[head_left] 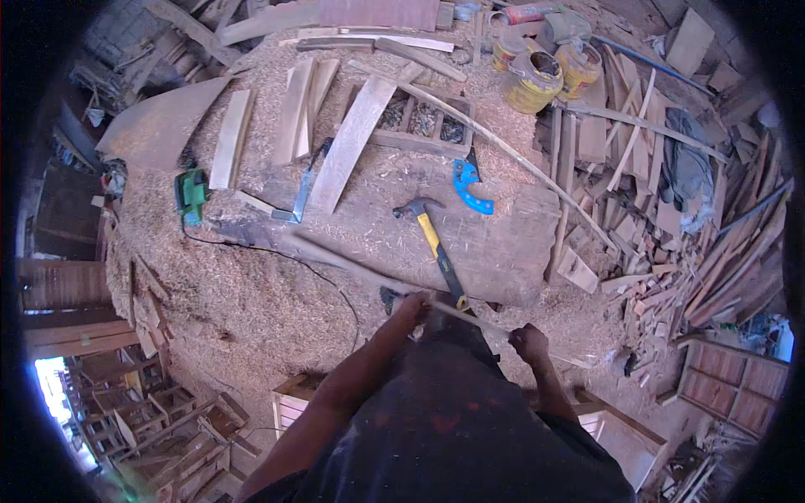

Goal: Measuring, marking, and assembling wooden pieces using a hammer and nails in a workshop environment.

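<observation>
A long, thin wooden strip (350, 267) slants across in front of my body, from the bench at the left down to the right. My left hand (412, 308) is closed around it near its middle, and my right hand (528, 342) grips it farther toward the right end. Just beyond my hands lies a claw hammer (433, 243) with a yellow and black handle, its grip end close to the strip. On the workbench (511, 243) past the hammer is a blue saw handle (471, 189). A try square (300, 199) rests to the left, beside a pale board (352, 142).
A green power tool (192, 198) with a trailing black cord (310, 268) sits at the left. Yellow paint-stained buckets (534, 82) stand at the back right. Wood scraps (654, 285) pile up on the right, and shavings (235, 293) cover the ground.
</observation>
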A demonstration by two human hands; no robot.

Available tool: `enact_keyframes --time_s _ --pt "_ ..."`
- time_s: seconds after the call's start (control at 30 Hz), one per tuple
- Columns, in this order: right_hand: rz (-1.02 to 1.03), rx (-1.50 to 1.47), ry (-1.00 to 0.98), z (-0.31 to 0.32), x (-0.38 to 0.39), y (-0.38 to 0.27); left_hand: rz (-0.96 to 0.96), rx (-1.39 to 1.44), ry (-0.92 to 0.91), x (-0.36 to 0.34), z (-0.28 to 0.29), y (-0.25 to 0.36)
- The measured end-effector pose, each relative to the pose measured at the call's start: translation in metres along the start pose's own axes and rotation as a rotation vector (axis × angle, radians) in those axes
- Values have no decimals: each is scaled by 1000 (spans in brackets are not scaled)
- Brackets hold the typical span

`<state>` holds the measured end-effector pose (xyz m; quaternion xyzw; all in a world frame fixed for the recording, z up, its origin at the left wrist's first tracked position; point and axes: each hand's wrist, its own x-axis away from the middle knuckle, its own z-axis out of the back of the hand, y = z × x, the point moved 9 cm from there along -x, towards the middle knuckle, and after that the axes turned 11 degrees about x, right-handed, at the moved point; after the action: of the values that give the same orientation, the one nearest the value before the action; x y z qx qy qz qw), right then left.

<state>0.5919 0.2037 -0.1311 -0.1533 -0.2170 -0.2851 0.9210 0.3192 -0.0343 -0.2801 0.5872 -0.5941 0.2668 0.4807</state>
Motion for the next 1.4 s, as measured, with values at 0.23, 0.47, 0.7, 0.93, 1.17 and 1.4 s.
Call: enact_keyframes --time_s 0.23,0.47,0.7,0.93,1.17,1.4 --pt "-175 -5 326 56 -15 43 -26 -98 -47 -15 -91 47" --pt "-117 49 487 84 -64 9 25 -46 -38 0 -26 71" --pt "-133 21 599 85 -75 -18 -145 -289 -109 7 -13 134" --pt "-451 133 470 84 -108 -35 -101 -783 -194 11 2 198" --pt "-434 -571 609 184 -87 -178 -603 -1138 263 85 197 424" --pt "451 -773 1308 465 97 -401 -1098 -1627 886 201 295 592"
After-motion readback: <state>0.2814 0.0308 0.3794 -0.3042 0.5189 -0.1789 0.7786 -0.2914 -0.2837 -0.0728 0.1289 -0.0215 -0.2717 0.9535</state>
